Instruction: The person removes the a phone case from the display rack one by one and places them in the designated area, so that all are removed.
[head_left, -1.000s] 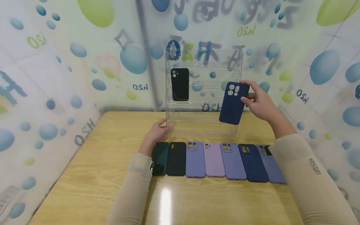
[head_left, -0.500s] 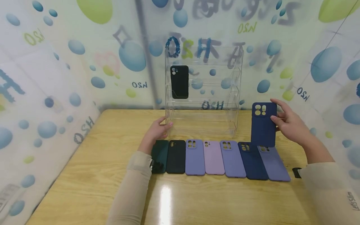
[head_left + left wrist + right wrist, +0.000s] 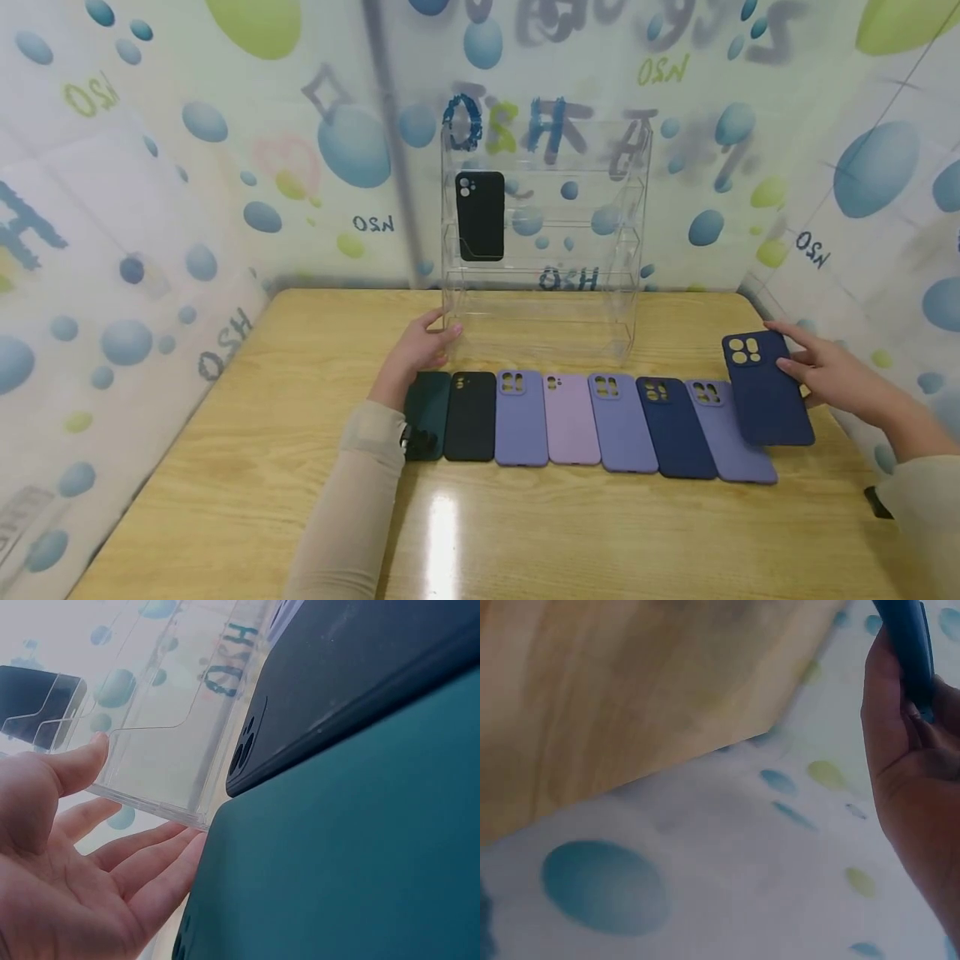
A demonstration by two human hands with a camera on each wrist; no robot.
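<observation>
My right hand pinches a dark blue phone case by its right edge, thumb in front. The case is held over the right end of the row and overlaps a purple phone case. At the back stands a clear display rack with tiers. My left hand grips its lower left side, thumb on one face of the side panel and fingers behind, as the left wrist view shows. A black phone case sits upright in an upper tier, at the left.
In front of the rack lies a row of phone cases: dark green, black, purple, pink, purple and dark blue ones among them. The wooden table meets patterned walls at its back and sides.
My right hand has carried the dark blue phone case from in front of the rack, rightward and down, to the row's right end. My left hand stays on the rack.
</observation>
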